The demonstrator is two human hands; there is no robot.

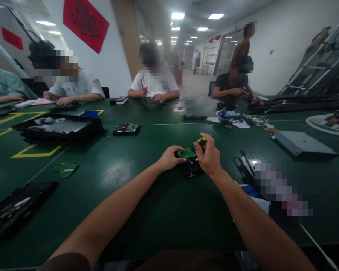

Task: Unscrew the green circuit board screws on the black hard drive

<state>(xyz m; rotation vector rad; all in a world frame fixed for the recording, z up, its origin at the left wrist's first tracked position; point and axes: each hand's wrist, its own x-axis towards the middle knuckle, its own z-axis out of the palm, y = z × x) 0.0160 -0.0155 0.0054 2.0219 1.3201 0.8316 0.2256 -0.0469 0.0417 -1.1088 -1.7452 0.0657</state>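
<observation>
We seem to be at the step of working on a green circuit board (pixel 188 153) with a screwdriver (pixel 202 140); the board sits at the far edge of a black case (pixel 191 168) on the desk (pixel 158 214), and whether the two are fastened together we cannot tell. The grip of our left hand (pixel 171 157) pinches the board's left end; that of our right hand (pixel 209 157) is closed round the screwdriver's yellow-and-black handle, its tip hidden from us. We judge that the next move calls for a steady left hold and a squarely seated tip. The case looks dark and boxy, the board thin, the desk smooth and faintly glossy. Left of the case lie loose green boards (pixel 67 170), irregular in outline; right of it rests a flat, grey, metal-looking box (pixel 305 143).
</observation>
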